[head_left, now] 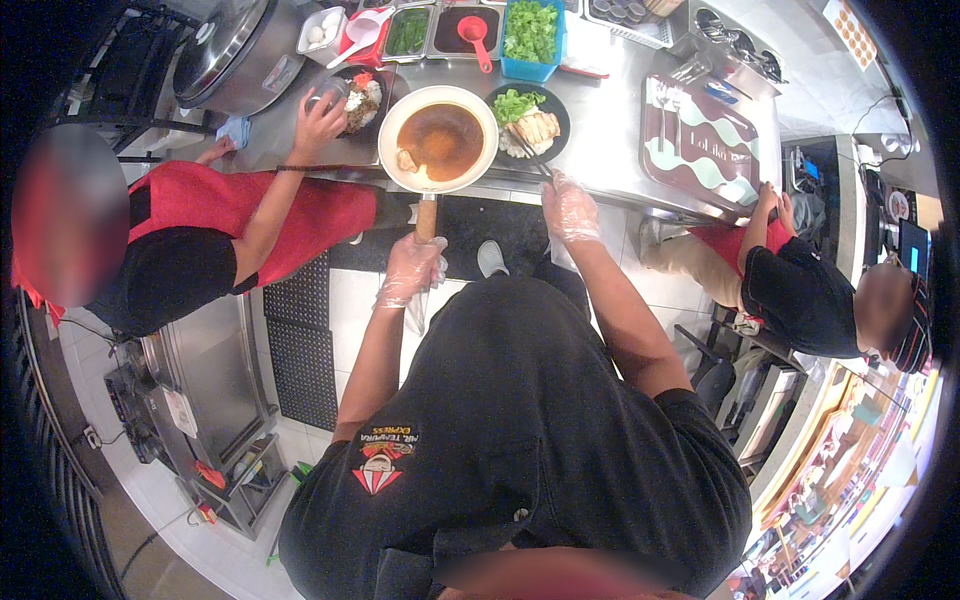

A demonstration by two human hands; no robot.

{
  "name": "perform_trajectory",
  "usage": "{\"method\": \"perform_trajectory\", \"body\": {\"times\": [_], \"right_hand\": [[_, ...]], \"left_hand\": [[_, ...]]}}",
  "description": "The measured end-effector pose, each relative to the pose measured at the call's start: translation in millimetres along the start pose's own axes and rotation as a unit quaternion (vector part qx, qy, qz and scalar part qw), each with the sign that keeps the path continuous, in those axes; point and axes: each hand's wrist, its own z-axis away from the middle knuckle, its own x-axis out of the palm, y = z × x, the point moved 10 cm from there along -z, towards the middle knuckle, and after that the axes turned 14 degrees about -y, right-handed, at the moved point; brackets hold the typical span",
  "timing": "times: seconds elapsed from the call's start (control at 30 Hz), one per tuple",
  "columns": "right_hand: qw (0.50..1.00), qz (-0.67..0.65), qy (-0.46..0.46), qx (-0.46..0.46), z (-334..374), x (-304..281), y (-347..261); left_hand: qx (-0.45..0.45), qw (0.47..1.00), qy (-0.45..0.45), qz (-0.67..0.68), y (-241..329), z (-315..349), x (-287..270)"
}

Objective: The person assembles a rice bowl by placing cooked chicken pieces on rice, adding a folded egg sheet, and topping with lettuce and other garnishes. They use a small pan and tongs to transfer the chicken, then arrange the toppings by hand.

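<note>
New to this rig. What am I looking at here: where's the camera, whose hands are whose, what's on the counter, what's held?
There is no machine here: a person works with two bare hands in thin clear gloves. The single picture comes from a fisheye camera on that person's head, looking down, so straight edges bend near the rim and the dark shirt fills the bottom.

The left hand grips the wooden handle of a white frying pan holding brown sauce. The right hand holds tongs over a black plate with greens and sliced meat. Both sit on a steel counter, beside a patterned tray and tubs of ingredients.

The hand at a bowl, far left, belongs to a co-worker in red; another person sits at right.
</note>
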Motion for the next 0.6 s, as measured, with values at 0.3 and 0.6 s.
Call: {"method": "perform_trajectory", "body": {"times": [0.3, 0.6], "right_hand": [[0.999, 0.005, -0.040, 0.025, -1, 3, 3], [0.998, -0.030, -0.033, 0.054, 39, -34, -1]], "left_hand": [[-0.005, 1.000, -0.012, 0.018, 0, -1, 2], [-0.006, 1.000, -0.016, 0.010, -1, -9, 0]]}}
